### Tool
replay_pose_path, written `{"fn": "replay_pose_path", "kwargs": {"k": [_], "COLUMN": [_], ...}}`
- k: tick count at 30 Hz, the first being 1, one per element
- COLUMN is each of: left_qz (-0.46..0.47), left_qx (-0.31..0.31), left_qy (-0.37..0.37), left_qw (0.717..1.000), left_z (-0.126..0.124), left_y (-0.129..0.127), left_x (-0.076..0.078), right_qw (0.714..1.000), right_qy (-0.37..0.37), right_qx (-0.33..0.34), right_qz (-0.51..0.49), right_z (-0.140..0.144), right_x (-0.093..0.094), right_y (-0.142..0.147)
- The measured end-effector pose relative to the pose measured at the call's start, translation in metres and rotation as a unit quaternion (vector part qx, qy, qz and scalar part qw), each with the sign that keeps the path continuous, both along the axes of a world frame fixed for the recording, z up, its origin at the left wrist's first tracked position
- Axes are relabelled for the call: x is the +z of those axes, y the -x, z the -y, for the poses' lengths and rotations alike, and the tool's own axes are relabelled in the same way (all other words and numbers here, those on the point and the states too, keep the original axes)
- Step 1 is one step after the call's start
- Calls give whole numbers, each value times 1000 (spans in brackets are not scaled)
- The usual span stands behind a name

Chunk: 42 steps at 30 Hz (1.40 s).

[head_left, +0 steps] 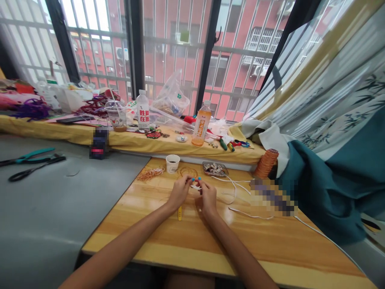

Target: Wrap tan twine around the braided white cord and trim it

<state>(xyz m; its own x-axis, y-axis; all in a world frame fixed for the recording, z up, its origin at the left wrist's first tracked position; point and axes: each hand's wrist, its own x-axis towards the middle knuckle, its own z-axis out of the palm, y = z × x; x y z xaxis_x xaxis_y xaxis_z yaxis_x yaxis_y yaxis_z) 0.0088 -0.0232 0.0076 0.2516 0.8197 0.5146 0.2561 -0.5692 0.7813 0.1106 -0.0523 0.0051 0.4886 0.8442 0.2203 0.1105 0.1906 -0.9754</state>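
Note:
Over the wooden table (240, 249), my left hand (179, 193) and my right hand (209, 197) meet with their fingertips pinched together. Between them is a small red and white piece (196, 186), too small to name and partly covered by the fingers. On the table beside my left wrist lies a slim yellow tool (179, 214), its upper end hidden by the hand. Just beyond the hands are a coil of orange cord (189, 171), a paper cup (172, 165) with dark contents, and a clear tray (215, 169) of small pieces.
Bundled thin cords (150, 174) lie left of the cup. White cords (236, 188) trail to the right, near an orange thread spool (266, 163). Bottles, including an orange drink bottle (201, 124), crowd the sill. Pliers (36, 155) lie on the grey surface at left.

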Motion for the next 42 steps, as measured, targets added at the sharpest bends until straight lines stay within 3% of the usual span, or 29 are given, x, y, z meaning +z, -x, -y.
{"fn": "replay_pose_path", "kwargs": {"k": [7,12,15,17,21,24,27,38,42], "left_qz": [-30,-106,-123,-130,-135,-104,-73,41,55], "left_qx": [-14,-14,-14,-16,-36,-35,-16,-26,-36], "left_qy": [-6,-64,-68,-74,-82,-67,-52,28,43], "left_qw": [999,992,990,989,987,992,996,998,997], "left_z": [-4,-2,-3,-3,-4,-4,-4,-8,-9], "left_y": [0,-1,-2,-2,-1,-1,-1,3,3], "left_x": [-4,-8,-10,-11,-12,-12,-9,-1,-3], "right_qw": [981,978,968,975,994,982,961,931,942], "right_qy": [-53,-13,-33,-36,25,10,-4,-19,-8], "right_qx": [-17,20,1,15,104,97,97,237,228], "right_qz": [187,206,249,217,3,-163,-260,-277,-246], "right_z": [5,5,5,5,4,3,3,-4,-4], "right_x": [15,25,29,29,22,12,3,2,0], "right_y": [-7,-15,-18,-18,-15,-11,-8,-9,-11]}}
